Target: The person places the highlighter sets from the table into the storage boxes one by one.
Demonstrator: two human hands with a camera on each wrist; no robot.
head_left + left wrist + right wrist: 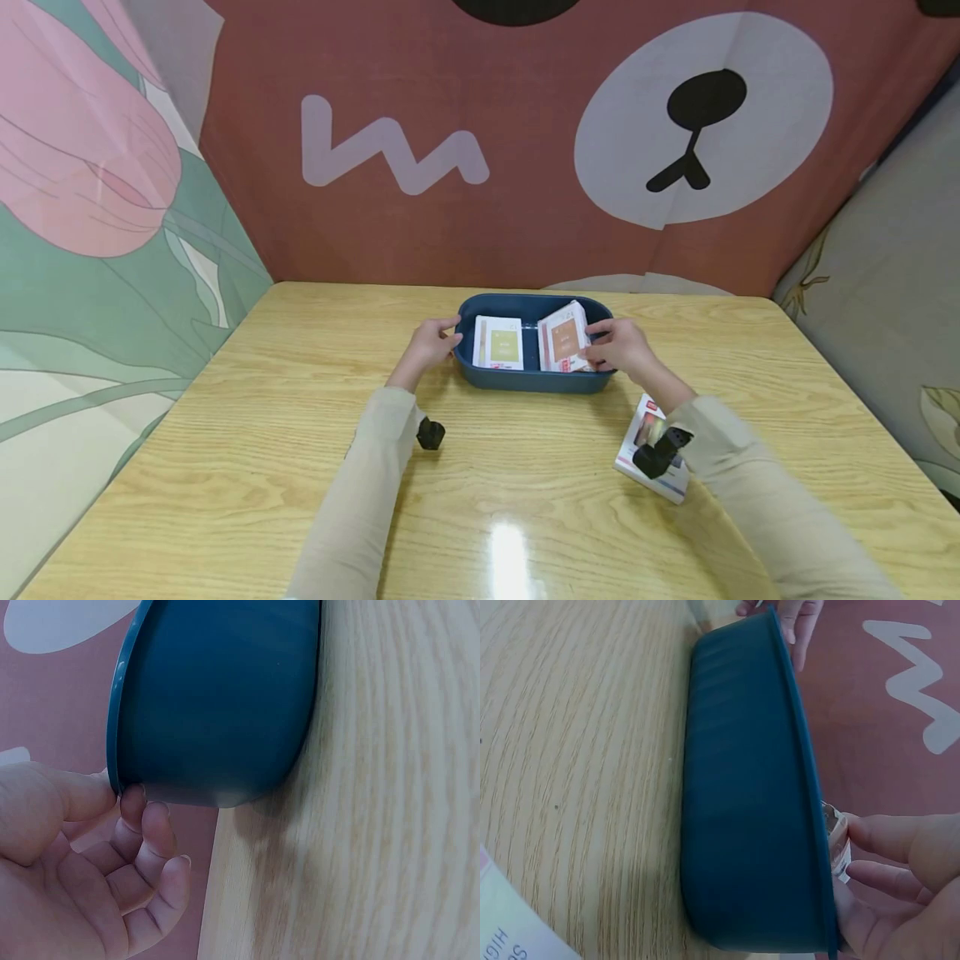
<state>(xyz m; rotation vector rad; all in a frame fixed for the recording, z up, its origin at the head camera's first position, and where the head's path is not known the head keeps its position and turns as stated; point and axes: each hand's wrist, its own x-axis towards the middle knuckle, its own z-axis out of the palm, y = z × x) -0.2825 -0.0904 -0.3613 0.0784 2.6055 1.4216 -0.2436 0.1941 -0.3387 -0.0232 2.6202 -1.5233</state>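
Observation:
A dark blue oval plastic bin (pixel 536 382) stands toward the back of the table. My left hand (pixel 430 343) pinches its left rim between thumb and fingertips, as the left wrist view shows; the other fingers are loosely bent. Inside on the left lies a white box with a yellow-green square (pixel 501 343). The white box with an orange square (pixel 566 337) leans at a slant in the right half. My right hand (pixel 621 346) grips that box by its right side, over the bin's right rim. In the right wrist view only the box's edge (pixel 838 840) shows above the rim.
Another white box (pixel 648 429) with a picture on it lies on the wooden table (pixel 480 458), partly covered by the right wrist's black camera (pixel 660 454). A reddish-brown patterned cloth (pixel 525 208) hangs behind the table's back edge.

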